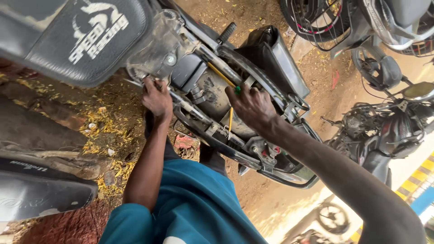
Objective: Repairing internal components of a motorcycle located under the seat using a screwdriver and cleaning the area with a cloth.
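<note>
Dirt yard, stripped grimy scooter frame point(253, 149)

Soft shade, overexposed lower right, warped edges

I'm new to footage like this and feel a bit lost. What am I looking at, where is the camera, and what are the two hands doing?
This is one picture from a camera worn on a person's head, looking down at their own arms, so the scene looks tilted. There is no robot here, only bare hands.

They are working on a motorcycle with its seat off, so the frame and inner parts show. The black seat sits at the top left.

The left hand rests on the frame near a dusty clear plastic part; what it holds, if anything, is hidden. The right hand has its grip closed on a screwdriver with a yellow shaft and green handle, reaching into the frame.

Below is dirt ground with yellow litter. Other parked motorcycles stand on the right.
</note>
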